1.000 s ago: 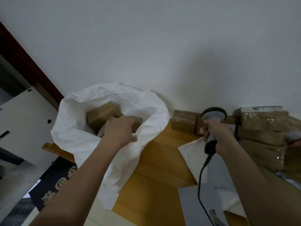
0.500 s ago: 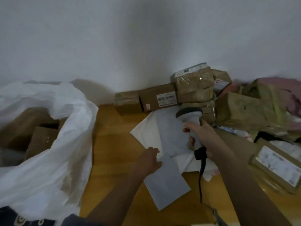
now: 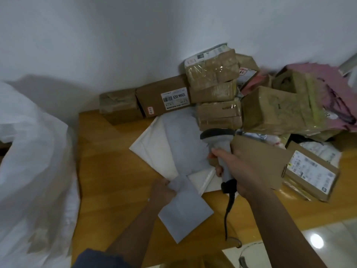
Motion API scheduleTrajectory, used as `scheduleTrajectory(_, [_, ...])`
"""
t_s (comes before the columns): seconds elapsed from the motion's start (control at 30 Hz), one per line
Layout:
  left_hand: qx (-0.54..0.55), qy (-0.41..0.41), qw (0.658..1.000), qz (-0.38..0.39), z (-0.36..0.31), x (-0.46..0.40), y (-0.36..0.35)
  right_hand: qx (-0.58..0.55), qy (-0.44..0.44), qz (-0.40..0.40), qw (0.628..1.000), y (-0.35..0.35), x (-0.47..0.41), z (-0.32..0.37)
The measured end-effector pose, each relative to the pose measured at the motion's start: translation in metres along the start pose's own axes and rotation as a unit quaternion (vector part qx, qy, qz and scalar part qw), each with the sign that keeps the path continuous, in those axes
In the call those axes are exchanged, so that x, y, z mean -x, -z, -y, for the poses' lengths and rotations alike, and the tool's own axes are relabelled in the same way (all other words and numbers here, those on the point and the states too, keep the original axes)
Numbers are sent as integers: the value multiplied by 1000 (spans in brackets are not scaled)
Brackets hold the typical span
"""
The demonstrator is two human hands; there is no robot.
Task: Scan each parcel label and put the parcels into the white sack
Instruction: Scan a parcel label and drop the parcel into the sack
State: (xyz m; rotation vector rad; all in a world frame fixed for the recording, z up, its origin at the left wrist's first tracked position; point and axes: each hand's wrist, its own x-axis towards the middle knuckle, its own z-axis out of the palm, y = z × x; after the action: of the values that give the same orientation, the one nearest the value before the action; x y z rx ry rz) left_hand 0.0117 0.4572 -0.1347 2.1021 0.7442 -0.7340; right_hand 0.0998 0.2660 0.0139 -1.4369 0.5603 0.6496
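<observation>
The grey mailer, a flat, smooth plastic envelope, lay on the wooden table, overlapping a crinkled white padded envelope. The left hand pinched its upper edge. The right hand was wrapped around the handle of a grey barcode scanner, its black cord trailing down. Taped cardboard boxes were stacked against the wall. The soft, rumpled white sack slumped at the left.

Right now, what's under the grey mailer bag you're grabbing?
A white padded envelope lies under the far part of the grey mailer bag, on the wooden table. The left hand pinches the bag's edge. Anything beneath its middle is covered.
</observation>
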Motion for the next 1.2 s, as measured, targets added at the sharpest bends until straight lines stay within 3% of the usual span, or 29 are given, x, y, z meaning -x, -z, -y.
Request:
scheduleTrajectory(0.17, [72, 10, 997, -20, -14, 10, 28, -15, 0, 8, 1000, 7, 5, 14])
scheduleTrajectory(0.4, [154, -69, 971, -169, -65, 54, 68, -9, -17, 52, 998, 3, 1, 33])
scheduleTrajectory(0.6, [216, -137, 888, -382, -113, 121, 60, 50, -22, 121, 991, 9, 0, 44])
scheduleTrajectory(0.9, [143, -289, 833, -449, -127, 164, 8, 119, 80, 137, 980, 27, 10, 53])
scheduleTrajectory(1.0, [223, -257, 832, -437, -130, 179, 8, 135, 130, 152, 970, 33, 15, 59])
scheduleTrajectory(1.13, [406, -122, 793, -438, -128, 193, 20, 164, 201, 189, 947, 42, 20, 66])
scheduleTrajectory(1.2, [411, -77, 809, -414, -126, 192, 28, 192, 226, 218, 930, 46, 22, 71])
